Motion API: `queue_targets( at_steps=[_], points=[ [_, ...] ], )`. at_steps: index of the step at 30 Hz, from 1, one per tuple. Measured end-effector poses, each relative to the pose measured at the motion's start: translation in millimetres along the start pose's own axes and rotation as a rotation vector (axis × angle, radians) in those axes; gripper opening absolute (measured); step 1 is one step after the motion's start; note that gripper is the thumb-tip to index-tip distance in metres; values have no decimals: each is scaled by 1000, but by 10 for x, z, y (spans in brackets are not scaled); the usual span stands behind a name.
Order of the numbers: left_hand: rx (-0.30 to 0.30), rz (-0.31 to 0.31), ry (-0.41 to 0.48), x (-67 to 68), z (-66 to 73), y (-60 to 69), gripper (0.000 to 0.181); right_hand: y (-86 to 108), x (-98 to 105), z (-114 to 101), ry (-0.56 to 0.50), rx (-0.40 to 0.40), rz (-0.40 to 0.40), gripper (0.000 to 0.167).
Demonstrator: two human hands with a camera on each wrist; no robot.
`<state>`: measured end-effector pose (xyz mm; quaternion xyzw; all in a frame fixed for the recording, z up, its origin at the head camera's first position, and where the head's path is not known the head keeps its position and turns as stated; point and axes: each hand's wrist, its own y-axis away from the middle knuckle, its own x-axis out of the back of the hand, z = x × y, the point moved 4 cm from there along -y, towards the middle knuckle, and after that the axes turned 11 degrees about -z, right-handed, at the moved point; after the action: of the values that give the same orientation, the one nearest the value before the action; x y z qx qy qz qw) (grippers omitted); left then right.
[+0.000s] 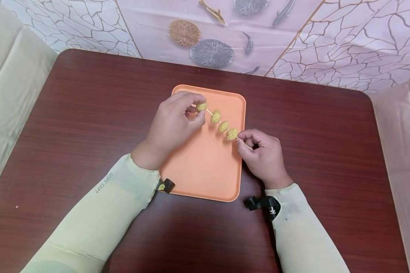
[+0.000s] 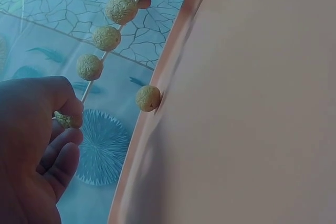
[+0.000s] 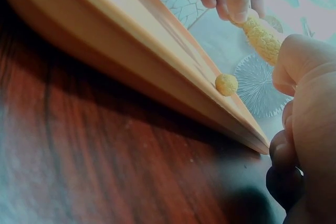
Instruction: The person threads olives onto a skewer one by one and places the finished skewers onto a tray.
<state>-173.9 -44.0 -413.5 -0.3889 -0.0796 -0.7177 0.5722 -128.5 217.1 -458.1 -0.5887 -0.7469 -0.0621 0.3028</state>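
In the head view the left hand [image 1: 172, 123] pinches a textured yellow ball [image 1: 201, 106] at the upper left end of a thin stick. Lower on the stick, three more such balls are threaded, the last one [image 1: 232, 134] close to the right hand [image 1: 264, 155], whose thumb and fingers pinch the stick. The left wrist view shows the left hand [image 2: 37, 135], the threaded balls [image 2: 106, 38] and a loose ball [image 2: 148, 98] on the tray. The right wrist view has the right hand [image 3: 315, 108] partly hiding the row [image 3: 262, 40], with the loose ball [image 3: 227, 84] beside it.
Beneath the hands, an orange rectangular tray [image 1: 205, 174] lies on a dark red-brown wooden table [image 1: 328, 151]. A patterned cloth [image 1: 259, 34] hangs behind the table, and pale fabric [image 1: 7, 76] borders its left side. A small speck lies at the table's lower left.
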Motion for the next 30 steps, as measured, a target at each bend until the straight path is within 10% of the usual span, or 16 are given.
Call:
queue_targets(
  at_steps=[30],
  points=[
    [19, -83, -29, -31, 112, 5, 24, -2, 3, -14, -8, 6, 10, 5]
  ],
)
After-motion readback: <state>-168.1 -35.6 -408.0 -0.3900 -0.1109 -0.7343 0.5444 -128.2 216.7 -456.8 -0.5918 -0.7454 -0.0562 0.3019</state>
